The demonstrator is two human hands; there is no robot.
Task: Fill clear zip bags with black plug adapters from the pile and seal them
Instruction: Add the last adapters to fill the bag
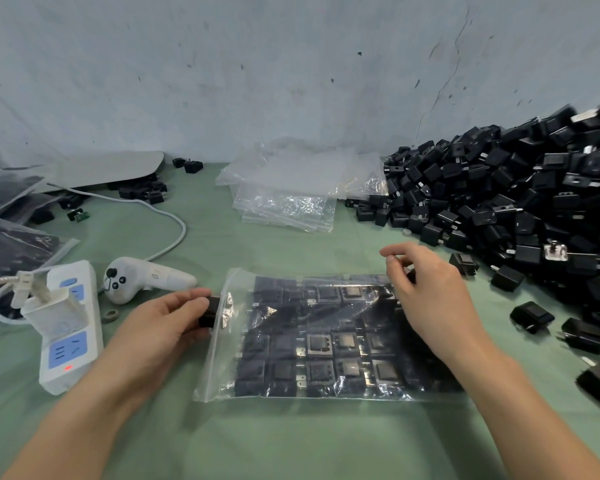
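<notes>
A green table (291,441) runs up to a stained wall. The pile (520,202) of black adapters fills the right side, sloping from the far right corner towards the middle, with a few strays (530,315) lying loose at its near edge. A clear bag (219,362) lies flat in the near centre, mouth to the left, with rows of adapters (319,344) packed inside it. A stack of empty bags (284,195) sits far centre, just left of the pile. A white power strip (70,341) lies at the near left, and a white controller (142,277) is just right of its far end.

The right hand (433,299) rests over the bag's far right corner with its fingers curled. Something dark shows under the fingers, but it cannot be told whether the hand grips it. The left hand (160,330) is at the bag's mouth, thumb and fingers clamped on one adapter (209,311) that touches the open edge.
</notes>
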